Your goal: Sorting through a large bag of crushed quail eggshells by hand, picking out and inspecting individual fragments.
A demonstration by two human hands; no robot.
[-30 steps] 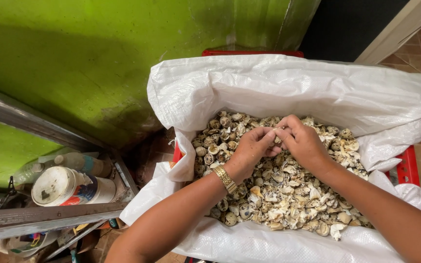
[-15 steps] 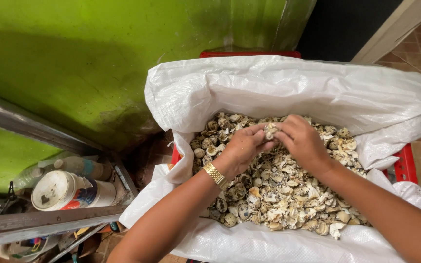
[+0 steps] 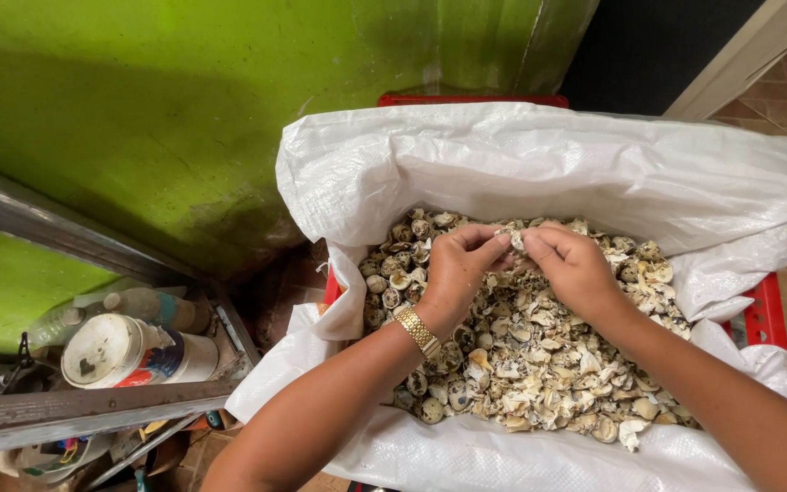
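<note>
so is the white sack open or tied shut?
Open. The white sack has its mouth spread wide and rolled down, exposing the speckled shell pieces; both hands reach in, left hand and right hand.

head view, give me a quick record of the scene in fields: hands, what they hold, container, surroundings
left hand: gold watch on wrist, fingertips on a shell piece
right hand: pinching the same piece
contents: speckled shells, whole and broken
container: white woven sack in a red crate
surroundings: green wall; white tub on a shelf at left
</note>
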